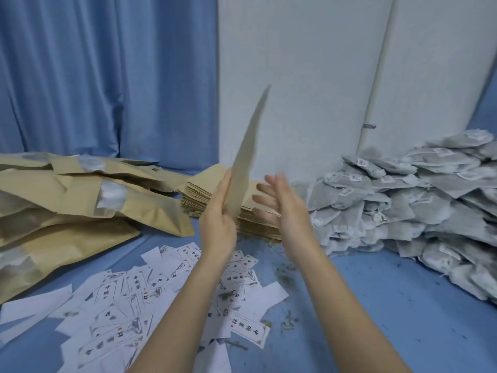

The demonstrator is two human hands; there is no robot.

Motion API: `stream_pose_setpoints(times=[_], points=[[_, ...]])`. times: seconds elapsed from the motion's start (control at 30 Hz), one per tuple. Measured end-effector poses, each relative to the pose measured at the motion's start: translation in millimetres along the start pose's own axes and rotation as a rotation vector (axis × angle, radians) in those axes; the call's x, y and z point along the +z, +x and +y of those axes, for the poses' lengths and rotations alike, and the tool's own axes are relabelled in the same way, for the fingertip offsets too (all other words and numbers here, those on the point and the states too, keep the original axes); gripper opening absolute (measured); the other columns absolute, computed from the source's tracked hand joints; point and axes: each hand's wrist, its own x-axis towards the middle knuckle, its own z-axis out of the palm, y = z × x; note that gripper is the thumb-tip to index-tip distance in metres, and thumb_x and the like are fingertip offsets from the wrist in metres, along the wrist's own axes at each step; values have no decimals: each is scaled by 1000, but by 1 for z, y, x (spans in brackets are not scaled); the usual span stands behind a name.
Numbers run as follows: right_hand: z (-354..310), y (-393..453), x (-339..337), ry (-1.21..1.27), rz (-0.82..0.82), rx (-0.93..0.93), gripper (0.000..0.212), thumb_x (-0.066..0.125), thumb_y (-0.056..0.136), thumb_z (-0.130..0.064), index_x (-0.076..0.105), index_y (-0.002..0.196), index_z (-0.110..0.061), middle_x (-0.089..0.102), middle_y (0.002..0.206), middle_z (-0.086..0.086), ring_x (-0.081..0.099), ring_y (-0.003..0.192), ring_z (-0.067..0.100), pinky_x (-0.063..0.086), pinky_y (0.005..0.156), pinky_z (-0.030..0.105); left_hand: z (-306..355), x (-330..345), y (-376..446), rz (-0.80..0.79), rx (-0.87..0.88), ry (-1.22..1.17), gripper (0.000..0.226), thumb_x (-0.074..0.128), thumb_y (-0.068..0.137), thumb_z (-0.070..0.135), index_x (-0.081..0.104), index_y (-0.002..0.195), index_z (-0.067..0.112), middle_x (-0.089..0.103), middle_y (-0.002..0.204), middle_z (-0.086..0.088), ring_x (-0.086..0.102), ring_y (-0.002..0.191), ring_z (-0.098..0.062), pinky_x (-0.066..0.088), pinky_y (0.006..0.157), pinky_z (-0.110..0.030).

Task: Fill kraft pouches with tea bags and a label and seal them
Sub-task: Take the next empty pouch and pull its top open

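My left hand [217, 224] holds the lower end of an empty kraft pouch [246, 152], which stands upright and edge-on above the table. My right hand [282, 208] hovers just right of it with fingers spread and blurred, holding nothing. Behind both hands lies a flat stack of empty kraft pouches [207, 195]. A large heap of grey tea bags [419, 195] fills the right side. Printed white labels [129, 308] are scattered across the blue table surface in front.
Filled kraft pouches with clear windows [80, 200] are piled at the left. Blue curtain [107, 76] and a white wall [295, 76] stand behind. Loose tea crumbs [287, 267] speckle the blue table [390, 305] near the labels.
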Motion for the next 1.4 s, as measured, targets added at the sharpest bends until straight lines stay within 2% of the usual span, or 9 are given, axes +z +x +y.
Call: stream_pose_setpoints(times=[0.1, 0.17, 0.27, 0.37, 0.53, 0.67, 0.93, 1.17, 1.4], points=[[-28, -12, -24, 250, 20, 36, 55, 39, 91, -54, 59, 119, -11, 68, 104, 7, 66, 90, 19, 58, 72, 37, 5, -7, -14, -41, 234, 308, 101, 36, 70, -29, 25, 140, 43, 36, 150, -3, 42, 132, -23, 30, 104, -16], [-35, -20, -42, 251, 74, 22, 40, 48, 92, -43, 65, 107, -11, 72, 96, 5, 70, 82, 14, 55, 57, 26, 4, -9, -22, -64, 354, 473, 102, 44, 67, -32, 26, 140, 36, 40, 147, -13, 45, 126, -36, 39, 104, -42], [-24, -31, -65, 113, 222, 66, 23, 54, 94, -21, 64, 76, -9, 68, 61, -2, 63, 50, 7, 45, 41, 17, -7, -8, -36, -142, 395, 651, 104, 44, 59, -35, 34, 141, 29, 45, 141, -19, 48, 117, -45, 44, 93, -54], [0, -34, -87, 62, 299, 150, 33, 53, 92, -9, 49, 60, -12, 46, 44, -5, 41, 35, 4, 38, 37, 16, -16, -4, -48, -411, 298, 777, 98, 44, 73, -23, 15, 145, 38, 26, 154, -13, 31, 133, -41, 31, 104, -52], [33, -34, -109, 117, 384, 280, 12, 59, 86, -3, 62, 74, -2, 66, 65, 8, 64, 52, 10, 52, 48, 22, -14, 13, -63, -1035, -148, 563, 95, 58, 75, 30, 0, 150, 39, -8, 160, 0, -8, 146, -20, 5, 118, -43], [43, -34, -111, 175, 346, 300, 10, 65, 84, -6, 67, 88, 3, 72, 77, 10, 69, 66, 15, 53, 52, 22, 13, 41, -68, -639, -320, -66, 60, 60, 88, 25, 37, 143, 33, 30, 154, 7, 24, 141, -4, 21, 117, -33], [42, -34, -101, 136, 241, 204, 18, 59, 83, 2, 72, 72, -3, 70, 68, 10, 67, 60, 13, 52, 52, 21, 44, 85, -58, -219, -278, 328, 59, 64, 74, 63, 62, 120, 26, 63, 118, 2, 57, 111, -18, 46, 87, -32], [45, -30, -95, 118, 178, 168, 15, 58, 86, -2, 71, 89, 5, 70, 93, 24, 65, 80, 22, 52, 68, 27, 39, 97, -66, 31, -361, -50, 23, 71, 74, 50, 72, 81, 28, 68, 73, 21, 62, 76, 7, 41, 66, -6], [48, -35, -93, 47, 264, 116, 12, 65, 86, -16, 74, 84, -8, 70, 83, 11, 61, 76, 17, 50, 73, 32, 37, 107, -72, 155, -421, -168, 33, 64, 87, 38, 67, 62, 17, 62, 56, 2, 53, 58, -15, 40, 58, -21]])
